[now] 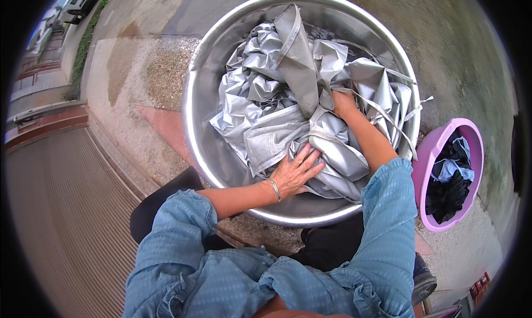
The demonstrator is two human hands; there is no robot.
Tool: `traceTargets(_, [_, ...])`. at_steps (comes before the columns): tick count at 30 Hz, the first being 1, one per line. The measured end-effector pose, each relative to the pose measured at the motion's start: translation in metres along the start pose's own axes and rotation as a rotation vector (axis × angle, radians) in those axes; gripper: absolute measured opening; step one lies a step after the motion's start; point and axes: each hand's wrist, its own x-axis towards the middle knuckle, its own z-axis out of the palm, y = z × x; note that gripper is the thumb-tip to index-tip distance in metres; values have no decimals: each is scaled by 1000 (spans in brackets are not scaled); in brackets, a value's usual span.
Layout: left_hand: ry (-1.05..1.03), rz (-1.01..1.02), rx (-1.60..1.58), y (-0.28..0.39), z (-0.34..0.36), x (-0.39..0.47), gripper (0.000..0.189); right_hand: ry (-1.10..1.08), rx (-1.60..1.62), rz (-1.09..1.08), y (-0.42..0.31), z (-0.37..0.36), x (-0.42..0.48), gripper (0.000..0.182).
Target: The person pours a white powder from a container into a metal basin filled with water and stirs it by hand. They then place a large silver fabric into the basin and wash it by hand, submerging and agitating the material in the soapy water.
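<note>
A large crumpled sheet of silver-coated fabric point(249, 93) with stitched hems lies heaped in a wide round metal basin point(216, 174). My left hand point(296, 170), a metal bangle at its wrist, rests on the near folds with its fingers extended and apart. My right hand point(344, 104) reaches into the middle of the heap. Its fingers are hidden among the folds, so a grip there cannot be made out. Narrow fabric ties point(384, 114) trail over the right part of the heap, and some reach past the basin's rim.
To the right of the basin stands a pink plastic tub point(422, 172) with black and light-blue clothes point(451, 181) inside. A dark bucket point(424, 278) is at lower right. Ribbed shutter-like metal point(66, 218) borders the left. The concrete ground point(449, 68) looks wet in places.
</note>
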Motion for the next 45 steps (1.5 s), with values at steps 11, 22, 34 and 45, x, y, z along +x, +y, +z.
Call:
traceTargets(11, [90, -7, -15, -62, -22, 41, 97, -340, 1110, -26, -39, -16, -103, 41])
traceTargets(22, [-104, 39, -578, -92, 48, 90, 89, -412, 863, -154, -13, -72, -56, 42])
traceTargets(34, [-150, -130, -501, -60, 56, 51, 46, -79, -186, -295, -33, -118, -52, 55])
traceTargets(45, [-174, -403, -920, -60, 63, 29, 28, -509, 163, -90, -8, -46, -35, 72])
